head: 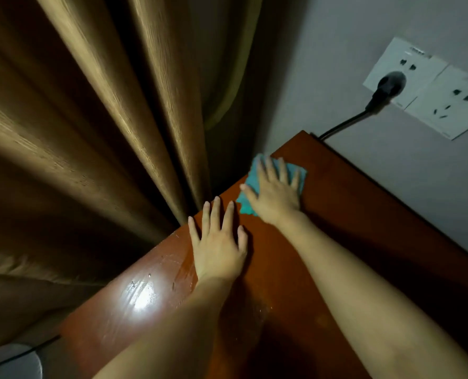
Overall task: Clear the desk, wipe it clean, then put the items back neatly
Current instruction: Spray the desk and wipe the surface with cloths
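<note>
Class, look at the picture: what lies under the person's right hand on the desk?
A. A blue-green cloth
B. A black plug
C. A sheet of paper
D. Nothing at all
A: the right hand presses flat on a blue-green cloth near the far corner of the desk.

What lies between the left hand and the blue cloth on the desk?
Head view: only bare desk, a short stretch from the left hand to the blue cloth pressed flat under the right hand.
</note>
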Motion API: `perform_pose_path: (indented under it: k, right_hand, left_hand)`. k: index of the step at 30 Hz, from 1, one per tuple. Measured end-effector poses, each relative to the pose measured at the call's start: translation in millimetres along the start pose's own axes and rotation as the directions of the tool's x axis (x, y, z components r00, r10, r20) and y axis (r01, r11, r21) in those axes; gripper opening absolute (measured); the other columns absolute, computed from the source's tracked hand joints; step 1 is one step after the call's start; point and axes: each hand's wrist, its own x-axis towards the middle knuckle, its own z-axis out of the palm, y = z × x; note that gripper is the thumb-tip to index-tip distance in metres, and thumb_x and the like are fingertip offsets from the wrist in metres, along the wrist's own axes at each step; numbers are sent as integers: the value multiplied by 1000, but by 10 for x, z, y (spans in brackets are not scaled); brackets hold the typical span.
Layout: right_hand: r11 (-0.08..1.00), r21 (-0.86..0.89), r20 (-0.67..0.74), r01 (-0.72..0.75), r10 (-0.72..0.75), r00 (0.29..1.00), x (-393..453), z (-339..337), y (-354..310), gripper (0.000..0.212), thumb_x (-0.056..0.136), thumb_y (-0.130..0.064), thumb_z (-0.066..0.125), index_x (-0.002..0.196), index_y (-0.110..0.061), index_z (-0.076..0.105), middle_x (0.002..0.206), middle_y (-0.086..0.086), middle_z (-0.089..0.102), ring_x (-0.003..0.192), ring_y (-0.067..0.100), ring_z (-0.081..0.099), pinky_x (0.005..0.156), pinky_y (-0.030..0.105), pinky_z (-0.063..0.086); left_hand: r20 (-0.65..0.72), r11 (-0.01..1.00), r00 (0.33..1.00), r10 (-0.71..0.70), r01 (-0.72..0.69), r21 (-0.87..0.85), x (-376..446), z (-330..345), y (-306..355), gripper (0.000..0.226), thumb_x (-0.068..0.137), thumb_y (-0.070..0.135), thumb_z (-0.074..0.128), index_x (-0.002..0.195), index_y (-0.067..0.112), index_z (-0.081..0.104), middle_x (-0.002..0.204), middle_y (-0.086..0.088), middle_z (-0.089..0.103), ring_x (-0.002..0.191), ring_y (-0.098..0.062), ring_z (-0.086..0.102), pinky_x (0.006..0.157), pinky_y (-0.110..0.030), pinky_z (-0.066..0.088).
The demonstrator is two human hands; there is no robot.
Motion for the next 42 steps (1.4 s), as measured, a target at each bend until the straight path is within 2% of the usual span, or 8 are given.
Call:
perform_pose_path:
  k: [6, 14, 19, 24, 29, 33, 38, 42]
  right_hand:
    - [940, -111, 83, 322, -314, 946, -730, 87, 339, 87, 70, -77, -24, 143, -30, -23, 150, -13, -27, 146, 18, -15, 114, 48, -10]
    - [983, 37, 15, -179, 179, 984, -413, 17, 187, 75, 94, -62, 15, 152, -19, -5, 160, 1, -6, 147, 27, -6, 115, 58, 1]
    - [982, -20, 27, 190, -189, 982, -665, 142, -632, 75, 94, -63, 17, 152, -22, -7, 160, -1, -10, 146, 27, -10, 113, 56, -6]
    - [807, -106, 83, 581, -575, 814, -1254, 266, -219, 76, 90, -68, 13, 151, -23, 16, 158, -4, 17, 145, 27, 18, 113, 52, 3]
    - [966, -126, 54, 226, -221, 974, -1005, 180, 338, 87, 76, -76, -17, 148, -27, -13, 156, -7, -13, 147, 21, -4, 114, 52, -3]
    - [999, 28, 15, -20, 20, 1000, -686, 151, -321, 76, 93, -64, 16, 152, -21, -6, 160, 0, -8, 146, 28, -8, 115, 59, -1]
    - [922, -33, 25, 386, -386, 922, -1048, 270, -1151, 74, 94, -63, 19, 152, -24, -5, 160, -3, -6, 147, 27, -8, 113, 57, -6]
    - [788, -105, 81, 606, -601, 795, -1387, 348, -635, 76, 88, -68, 11, 152, -26, 12, 160, -4, 9, 147, 25, 8, 115, 54, 0]
  left_hand:
    - [17, 999, 999, -50, 49, 11, -381, -110, -324, 70, 86, 61, 11, 150, 31, 20, 159, 2, 11, 145, -13, -3, 118, -41, -7]
    - [-29, 946, 947, -319, 320, 50, -1156, -341, -873, 64, 89, 55, 19, 147, 30, 30, 156, 1, 24, 145, -16, 9, 114, -36, -8]
    - [-47, 943, 944, -326, 328, 59, -1173, -339, -902, 68, 86, 58, 13, 149, 34, 22, 158, 4, 14, 146, -12, 1, 112, -34, -13]
    - [-71, 946, 945, -320, 323, 27, -1183, -358, -886, 70, 84, 58, 15, 148, 32, 27, 157, 3, 19, 146, -13, 5, 112, -34, -10]
    - [-81, 939, 939, -333, 338, 55, -1158, -320, -875, 66, 86, 55, 20, 146, 31, 32, 156, 1, 25, 146, -17, 10, 114, -39, -6]
    - [-70, 936, 938, -339, 344, 69, -1154, -294, -874, 62, 88, 53, 25, 147, 31, 30, 156, 1, 23, 146, -17, 9, 113, -39, -7]
    - [-69, 945, 944, -324, 327, 33, -1168, -324, -889, 66, 87, 55, 18, 147, 30, 30, 157, 3, 21, 146, -14, 7, 113, -37, -7]
    - [-59, 961, 960, -275, 274, -22, -1219, -369, -933, 67, 87, 55, 16, 147, 28, 31, 157, 2, 22, 146, -14, 8, 113, -33, -11]
